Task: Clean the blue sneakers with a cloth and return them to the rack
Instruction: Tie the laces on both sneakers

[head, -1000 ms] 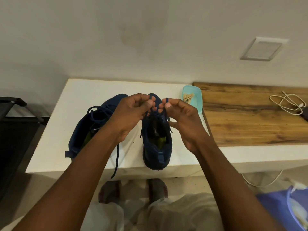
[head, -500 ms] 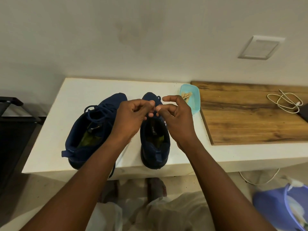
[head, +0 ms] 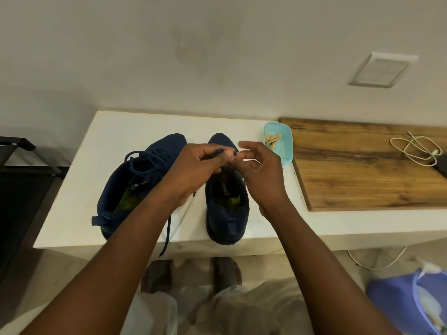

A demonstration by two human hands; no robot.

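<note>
A white tabletop stands against a pale wall. On it I see the right sneaker, dark blue, toe to the wall and heel at the front edge. The left sneaker lies just left of it, angled. Above the right sneaker's tongue both hands meet. The left hand pinches a dark blue lace in its fingers. The right hand touches the left, fingers loosely curled; I cannot tell whether they grip the lace. Behind and right of that sneaker sits a teal dish, beside a wooden board.
</note>
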